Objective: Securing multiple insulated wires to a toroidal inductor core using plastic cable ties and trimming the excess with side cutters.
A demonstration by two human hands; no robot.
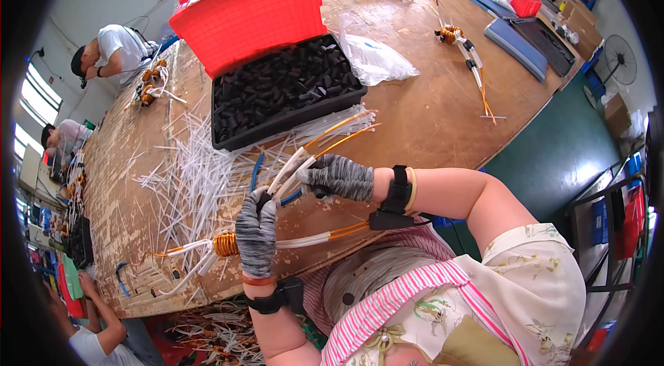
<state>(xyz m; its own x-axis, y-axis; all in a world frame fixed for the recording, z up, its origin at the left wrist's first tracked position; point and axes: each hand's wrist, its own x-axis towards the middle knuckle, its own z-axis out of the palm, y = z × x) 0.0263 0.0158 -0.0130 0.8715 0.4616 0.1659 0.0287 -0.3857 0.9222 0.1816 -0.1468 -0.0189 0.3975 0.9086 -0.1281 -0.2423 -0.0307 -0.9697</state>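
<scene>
My left hand [257, 236], in a grey knitted glove, is closed around white-sleeved wire leads [285, 174] with a black sleeve piece [263, 201] at the fingertips. The leads' bare copper ends [337, 135] point up and to the right. My right hand [342, 178], gloved alike, pinches the leads close by; a small dark piece shows under its fingers. Beside my left wrist a copper-wound coil [225, 245] lies on the table edge. Other white-sleeved leads [304, 240] with copper ends run right from beside that hand, below my right hand.
A black tray [287, 134] of short black sleeves stands ahead, with a red bin [252, 10] tilted behind it. White tubes [200, 179] lie scattered on the wooden table [408, 127]. A plastic bag [377, 60], another coil [451, 35] and blue cases [515, 48] lie beyond. Other people work around.
</scene>
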